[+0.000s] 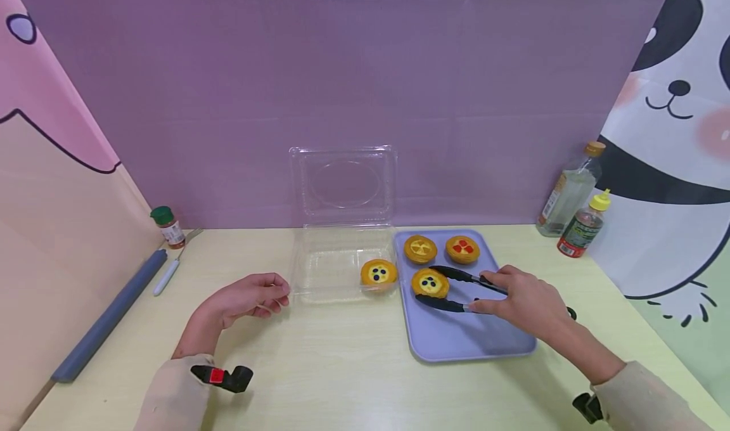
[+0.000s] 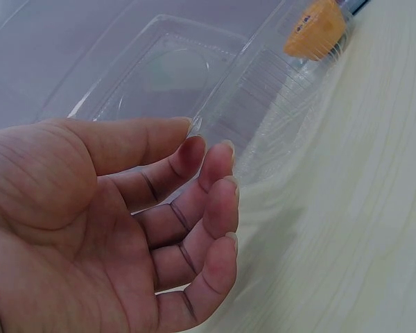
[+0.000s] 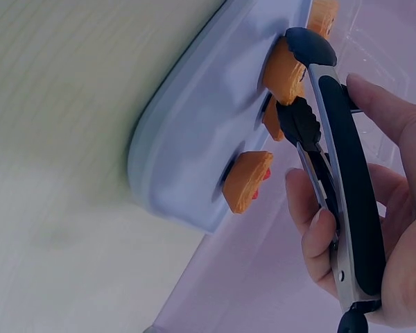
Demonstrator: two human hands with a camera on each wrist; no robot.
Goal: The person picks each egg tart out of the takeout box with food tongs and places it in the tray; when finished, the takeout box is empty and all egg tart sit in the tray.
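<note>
My right hand [image 1: 527, 301] grips black-tipped metal tongs [image 3: 350, 187]. The tongs' jaws stand apart on either side of a blueberry-topped egg tart [image 1: 430, 283] on the lavender tray [image 1: 473, 342]. Behind it on the tray sit a tart with yellow fruit [image 1: 420, 249] and one with red fruit [image 1: 462, 250]. Left of the tray lies a clear hinged plastic box [image 1: 325, 260], its lid raised. Another blueberry tart [image 1: 379, 272] sits in the box's front right corner. With thumb and index finger, my left hand [image 2: 125, 215] pinches the box's left edge; the other fingers curl loosely.
A glass bottle [image 1: 572, 193] and a yellow-capped bottle [image 1: 583, 228] stand at the back right. On the left are a green-capped jar [image 1: 168, 227], a white-handled fork [image 1: 168, 276] and a blue-grey roll [image 1: 111, 317]. A purple backdrop [image 1: 342, 89] rises behind the table.
</note>
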